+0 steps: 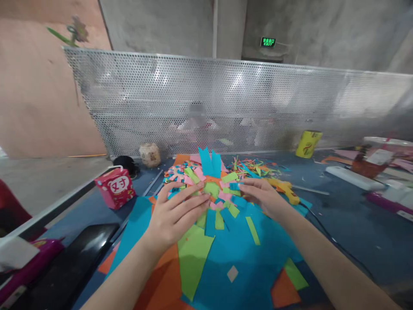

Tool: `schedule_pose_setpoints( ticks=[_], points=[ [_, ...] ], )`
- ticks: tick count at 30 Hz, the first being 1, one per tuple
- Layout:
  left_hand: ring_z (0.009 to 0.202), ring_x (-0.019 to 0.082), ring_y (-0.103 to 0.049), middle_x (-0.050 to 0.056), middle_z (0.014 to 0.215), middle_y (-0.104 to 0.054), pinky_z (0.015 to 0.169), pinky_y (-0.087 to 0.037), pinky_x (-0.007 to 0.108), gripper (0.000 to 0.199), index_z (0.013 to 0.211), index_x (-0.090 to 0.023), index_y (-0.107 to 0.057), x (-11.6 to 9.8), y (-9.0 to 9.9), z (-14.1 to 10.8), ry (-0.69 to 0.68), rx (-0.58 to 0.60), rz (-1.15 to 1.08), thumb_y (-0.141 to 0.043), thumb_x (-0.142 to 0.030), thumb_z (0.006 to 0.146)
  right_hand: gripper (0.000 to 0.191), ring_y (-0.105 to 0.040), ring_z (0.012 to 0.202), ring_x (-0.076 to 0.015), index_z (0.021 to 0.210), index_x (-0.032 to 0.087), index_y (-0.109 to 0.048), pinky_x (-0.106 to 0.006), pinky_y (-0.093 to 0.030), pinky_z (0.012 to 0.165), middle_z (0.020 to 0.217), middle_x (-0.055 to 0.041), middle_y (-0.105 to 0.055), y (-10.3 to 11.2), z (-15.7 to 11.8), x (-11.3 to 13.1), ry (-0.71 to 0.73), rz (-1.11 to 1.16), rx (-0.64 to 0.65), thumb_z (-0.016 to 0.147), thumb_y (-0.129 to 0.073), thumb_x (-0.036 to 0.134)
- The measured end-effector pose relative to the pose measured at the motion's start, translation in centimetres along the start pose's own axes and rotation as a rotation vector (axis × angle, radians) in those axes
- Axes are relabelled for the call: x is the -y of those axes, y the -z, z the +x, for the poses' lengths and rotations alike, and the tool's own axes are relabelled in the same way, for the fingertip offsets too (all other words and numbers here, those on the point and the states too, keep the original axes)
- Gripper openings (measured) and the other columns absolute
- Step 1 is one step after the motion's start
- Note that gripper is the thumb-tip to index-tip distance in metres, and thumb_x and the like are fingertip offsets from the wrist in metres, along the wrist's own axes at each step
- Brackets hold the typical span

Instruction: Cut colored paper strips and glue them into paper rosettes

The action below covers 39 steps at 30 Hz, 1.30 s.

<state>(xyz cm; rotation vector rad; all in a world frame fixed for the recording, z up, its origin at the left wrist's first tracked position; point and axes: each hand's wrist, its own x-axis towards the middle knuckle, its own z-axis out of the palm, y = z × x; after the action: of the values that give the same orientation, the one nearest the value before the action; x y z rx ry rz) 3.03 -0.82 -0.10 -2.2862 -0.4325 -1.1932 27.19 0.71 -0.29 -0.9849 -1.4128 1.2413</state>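
Paper petals everywhere, lol
Our left hand (172, 217) is spread over the multicoloured paper-strip flower (212, 189) on blue paper (241, 254); can't tell if our right hand (264, 196) is pinching. Bumping that yellow glue gun (289, 192) could skew strips.

Your right palm is hiding from view as your right hand (263, 193) is turning away, and your left hand (177, 213) is covering part of the paper flower (213, 189). Mesh is blurring the person (197, 125) behind the panel (241, 99). The picture's edge is cutting off your forearms, the purple item (27, 275) at left and the drink cup (376, 159) at right.
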Motion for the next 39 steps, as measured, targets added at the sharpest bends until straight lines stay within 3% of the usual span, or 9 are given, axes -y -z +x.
schedule_pose_setpoints(
  ticks=[4, 11, 21, 39],
  points=[
    [0.102, 0.023, -0.059, 0.003, 0.096, -0.070, 0.088, -0.038, 0.041, 0.017, 0.090, -0.016, -0.062, -0.1, 0.1, 0.5, -0.112, -0.003, 0.133, -0.060, -0.007, 0.076, 0.024, -0.050, 0.052, -0.0078, 0.063, 0.018, -0.061, -0.022, -0.041, 0.052, 0.058, 0.0027, -0.054, -0.2, 0.0, 0.2, 0.007, -0.140, -0.017, 0.067, -0.065, 0.041],
    [0.099, 0.023, -0.061, 0.000, 0.094, -0.071, 0.087, -0.038, 0.043, 0.014, 0.089, -0.016, -0.061, -0.6, 0.2, 0.9, -0.215, 0.030, 0.197, -0.057, -0.008, 0.078, 0.027, -0.051, 0.056, -0.0109, 0.069, 0.017, -0.062, -0.024, -0.040, 0.048, 0.057, 0.0024, -0.050, -0.6, 0.2, 0.2, -0.096, -0.066, -0.066, 0.059, -0.067, 0.041],
    [0.092, 0.023, -0.064, 0.000, 0.091, -0.072, 0.089, -0.036, 0.042, 0.012, 0.084, -0.016, -0.063, -0.9, 0.2, 1.3, -0.199, 0.002, 0.192, -0.058, -0.007, 0.077, 0.024, -0.045, 0.048, -0.0075, 0.062, 0.017, -0.060, -0.022, -0.037, 0.047, 0.054, 0.0028, -0.051, -0.7, 0.2, 0.4, -0.045, -0.196, -0.074, 0.061, -0.063, 0.041],
    [0.095, 0.022, -0.063, 0.000, 0.091, -0.071, 0.089, -0.035, 0.042, 0.015, 0.088, -0.017, -0.062, -1.1, 0.0, 1.1, -0.181, -0.008, 0.181, -0.059, -0.007, 0.076, 0.027, -0.047, 0.054, -0.0090, 0.066, 0.017, -0.059, -0.022, -0.038, 0.050, 0.057, 0.0031, -0.049, -0.9, 0.1, 0.1, -0.084, -0.113, -0.083, 0.061, -0.066, 0.043]
  ],
)
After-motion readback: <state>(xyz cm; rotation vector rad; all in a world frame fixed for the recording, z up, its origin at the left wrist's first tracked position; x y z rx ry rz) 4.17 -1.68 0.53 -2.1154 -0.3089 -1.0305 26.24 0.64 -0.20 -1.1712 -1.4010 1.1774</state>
